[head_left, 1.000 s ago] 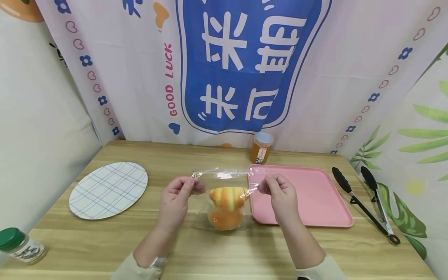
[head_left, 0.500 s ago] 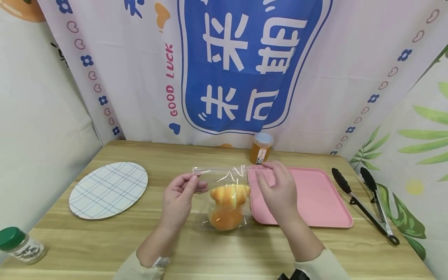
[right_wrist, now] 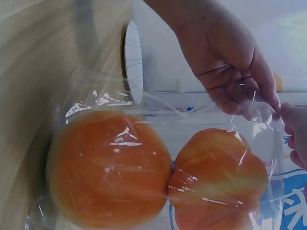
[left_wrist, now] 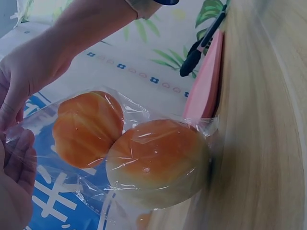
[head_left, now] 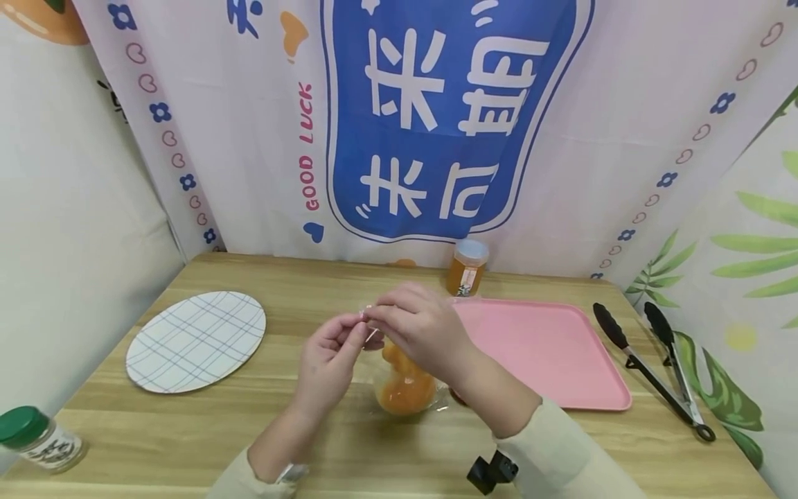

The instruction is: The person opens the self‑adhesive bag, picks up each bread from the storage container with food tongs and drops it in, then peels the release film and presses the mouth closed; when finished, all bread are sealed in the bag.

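Note:
A clear plastic bag (right_wrist: 103,99) holds a round bun (right_wrist: 108,167) at its bottom and a ridged, croissant-like roll (right_wrist: 218,177) above it. My left hand (head_left: 329,360) pinches the bag's top left corner between thumb and fingers. Beside it, my right hand (head_left: 429,333) reaches across the bag, its fingertips pinching the top edge at that same corner. In the head view the right hand hides much of the roll. Seen by the left wrist camera, the bun (left_wrist: 156,163) hangs low, close over the wooden table (left_wrist: 254,143).
A pink tray (head_left: 536,353) lies to the right, with black-tipped tongs (head_left: 661,374) beyond it. Behind stands a jar of amber contents (head_left: 467,269). On the left are a checked oval plate (head_left: 196,343) and a green-lidded shaker (head_left: 40,438). A printed cloth (head_left: 274,138) hangs at the back.
My right hand has let go of the bag's right side and crossed left to the corner in my left hand. The left hand has shifted slightly right, still holding the bag.

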Demonstrator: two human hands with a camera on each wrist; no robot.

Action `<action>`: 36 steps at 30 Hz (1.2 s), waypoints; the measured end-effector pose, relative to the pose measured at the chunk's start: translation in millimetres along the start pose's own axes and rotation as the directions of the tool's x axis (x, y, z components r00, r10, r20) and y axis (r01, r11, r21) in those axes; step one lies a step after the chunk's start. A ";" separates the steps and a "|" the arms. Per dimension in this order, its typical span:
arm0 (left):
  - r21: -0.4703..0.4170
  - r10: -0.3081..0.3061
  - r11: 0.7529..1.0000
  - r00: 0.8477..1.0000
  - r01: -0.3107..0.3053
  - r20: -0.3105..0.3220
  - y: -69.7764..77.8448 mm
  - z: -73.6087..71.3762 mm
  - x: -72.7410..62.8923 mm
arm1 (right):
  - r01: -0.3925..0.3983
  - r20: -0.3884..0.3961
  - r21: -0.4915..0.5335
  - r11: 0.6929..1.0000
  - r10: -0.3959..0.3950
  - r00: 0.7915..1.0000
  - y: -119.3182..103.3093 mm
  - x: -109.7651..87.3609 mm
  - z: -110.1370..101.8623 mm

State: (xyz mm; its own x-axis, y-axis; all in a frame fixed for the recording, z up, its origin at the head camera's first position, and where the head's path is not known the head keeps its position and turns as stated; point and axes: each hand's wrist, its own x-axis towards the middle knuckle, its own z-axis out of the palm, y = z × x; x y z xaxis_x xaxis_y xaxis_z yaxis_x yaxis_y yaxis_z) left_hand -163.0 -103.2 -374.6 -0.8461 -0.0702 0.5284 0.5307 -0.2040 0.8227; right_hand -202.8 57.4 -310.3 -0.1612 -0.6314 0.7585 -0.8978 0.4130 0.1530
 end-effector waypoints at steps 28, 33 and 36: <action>0.293 0.287 0.894 0.936 -0.338 0.205 0.7 -2.9 -3.0 | 0.211 -0.054 -0.191 0.959 -0.225 0.973 2.2 -12.1 2.1; 0.285 0.322 0.879 0.918 -0.381 0.234 0.9 -2.2 -1.8 | 0.055 -0.110 -0.023 0.998 -0.057 0.992 -0.7 -14.4 3.3; 0.271 0.331 0.880 0.913 -0.390 0.238 1.4 -1.6 -1.7 | -0.090 -0.125 0.095 0.991 0.102 0.987 -5.4 -16.2 3.8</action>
State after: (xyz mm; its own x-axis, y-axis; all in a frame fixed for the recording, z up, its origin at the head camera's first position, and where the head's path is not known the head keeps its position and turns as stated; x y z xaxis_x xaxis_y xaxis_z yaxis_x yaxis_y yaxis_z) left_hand -161.0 -104.9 -374.6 -0.5851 0.1006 0.8047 0.8103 0.1123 0.5751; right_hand -196.9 62.9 -325.9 -0.1992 -0.4995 0.8431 -0.9145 0.4040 0.0233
